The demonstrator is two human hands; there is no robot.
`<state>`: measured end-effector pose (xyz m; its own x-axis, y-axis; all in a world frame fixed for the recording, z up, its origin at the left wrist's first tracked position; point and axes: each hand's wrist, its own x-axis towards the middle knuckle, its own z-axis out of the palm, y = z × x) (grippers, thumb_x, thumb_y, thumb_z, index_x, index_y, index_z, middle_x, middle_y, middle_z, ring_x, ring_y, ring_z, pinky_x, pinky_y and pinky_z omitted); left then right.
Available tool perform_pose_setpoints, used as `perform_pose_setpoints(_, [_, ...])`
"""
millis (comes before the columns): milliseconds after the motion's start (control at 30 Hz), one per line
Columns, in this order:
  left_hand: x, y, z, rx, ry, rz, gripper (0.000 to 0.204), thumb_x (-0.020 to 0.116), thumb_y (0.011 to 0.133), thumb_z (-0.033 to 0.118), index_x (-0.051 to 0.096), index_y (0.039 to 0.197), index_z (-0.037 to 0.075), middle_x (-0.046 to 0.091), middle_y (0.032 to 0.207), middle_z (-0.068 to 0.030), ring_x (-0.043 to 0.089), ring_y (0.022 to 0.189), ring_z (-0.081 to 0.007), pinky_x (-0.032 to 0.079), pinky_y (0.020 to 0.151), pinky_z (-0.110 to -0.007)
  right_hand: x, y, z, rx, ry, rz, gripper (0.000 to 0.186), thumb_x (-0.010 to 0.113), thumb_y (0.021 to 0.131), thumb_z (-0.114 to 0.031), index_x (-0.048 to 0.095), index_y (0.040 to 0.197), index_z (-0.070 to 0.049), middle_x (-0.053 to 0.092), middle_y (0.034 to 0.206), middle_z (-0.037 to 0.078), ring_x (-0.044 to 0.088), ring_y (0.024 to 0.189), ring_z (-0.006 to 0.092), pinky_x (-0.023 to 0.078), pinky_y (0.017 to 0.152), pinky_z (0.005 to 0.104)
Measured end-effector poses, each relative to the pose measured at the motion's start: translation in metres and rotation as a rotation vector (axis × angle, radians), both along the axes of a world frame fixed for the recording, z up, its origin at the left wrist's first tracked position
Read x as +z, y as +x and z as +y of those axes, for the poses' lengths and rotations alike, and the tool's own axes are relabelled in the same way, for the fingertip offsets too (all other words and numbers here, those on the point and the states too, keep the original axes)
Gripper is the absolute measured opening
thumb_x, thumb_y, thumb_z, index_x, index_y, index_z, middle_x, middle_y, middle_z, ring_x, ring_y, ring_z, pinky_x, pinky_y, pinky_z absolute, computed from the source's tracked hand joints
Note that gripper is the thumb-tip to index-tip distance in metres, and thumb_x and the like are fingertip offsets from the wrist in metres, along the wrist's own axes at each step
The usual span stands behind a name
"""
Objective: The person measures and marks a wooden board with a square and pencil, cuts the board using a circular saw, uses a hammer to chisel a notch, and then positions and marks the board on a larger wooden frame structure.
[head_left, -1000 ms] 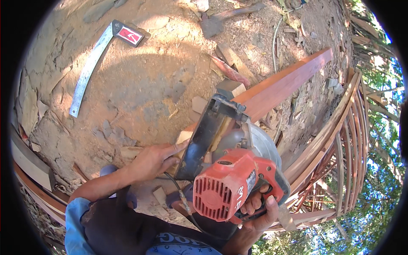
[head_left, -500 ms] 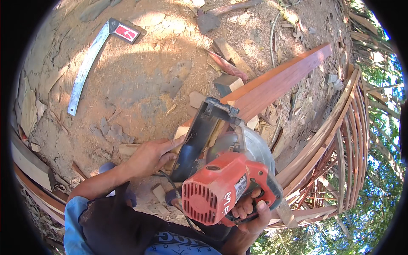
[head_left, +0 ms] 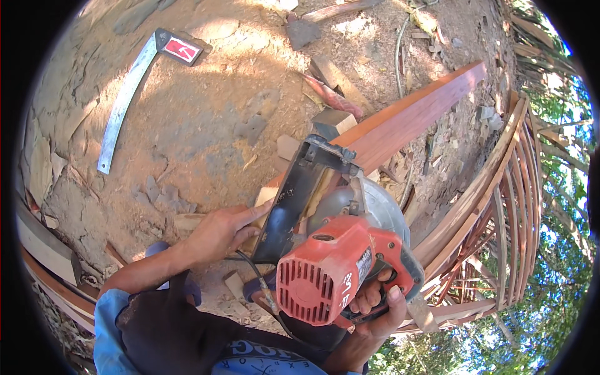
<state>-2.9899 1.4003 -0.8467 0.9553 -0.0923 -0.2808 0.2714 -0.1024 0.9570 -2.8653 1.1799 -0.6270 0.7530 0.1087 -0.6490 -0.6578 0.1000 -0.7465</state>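
A red circular saw (head_left: 310,270) with a black base plate (head_left: 281,215) and grey blade guard (head_left: 387,209) lies across a reddish-brown wooden beam (head_left: 419,115). My right hand (head_left: 378,306) is wrapped round the saw's rear handle, fingers inside the grip. Left of the base plate, my left hand (head_left: 219,231) grips the near end of the beam, index finger stretched along it and thumb below. The saw hides the middle of the beam, and I cannot see the blade's edge. A black cord (head_left: 259,275) trails from the saw between my legs.
A metal try square (head_left: 128,103) with a dark stock lies on the dirt at the upper left. A wood block (head_left: 334,123) sits beside the beam. Offcuts and chips litter the ground. At the right stands a curved frame of wooden ribs (head_left: 509,206); timbers (head_left: 47,240) lie at the left.
The saw has shifted slightly to the right and away from me, turning a little, with my right hand on it. My left hand stays nearly in place.
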Motion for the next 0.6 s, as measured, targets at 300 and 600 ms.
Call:
perform_pose_setpoints(300, [0.004, 0.005, 0.003, -0.010, 0.010, -0.006, 0.065, 0.069, 0.091, 0.009, 0.047, 0.152, 0.013, 0.062, 0.093, -0.0172, 0.065, 0.086, -0.0390, 0.052, 0.076, -0.047, 0.001, 0.013, 0.008, -0.013, -0.024, -0.003, 0.037, 0.067, 0.091, -0.024, 0.053, 0.114, 0.000, 0.050, 0.066, 0.006, 0.053, 0.053, 0.0178, 0.049, 0.051, 0.0356])
perform_pose_setpoints(600, [0.000, 0.005, 0.004, -0.024, -0.005, 0.001, 0.064, 0.069, 0.091, 0.009, 0.047, 0.151, 0.012, 0.063, 0.096, -0.0167, 0.065, 0.087, -0.0388, 0.053, 0.077, -0.047, -0.002, 0.025, 0.014, -0.012, -0.008, -0.016, 0.037, 0.068, 0.091, -0.023, 0.053, 0.114, 0.001, 0.052, 0.067, 0.007, 0.054, 0.053, 0.0176, 0.050, 0.050, 0.0348])
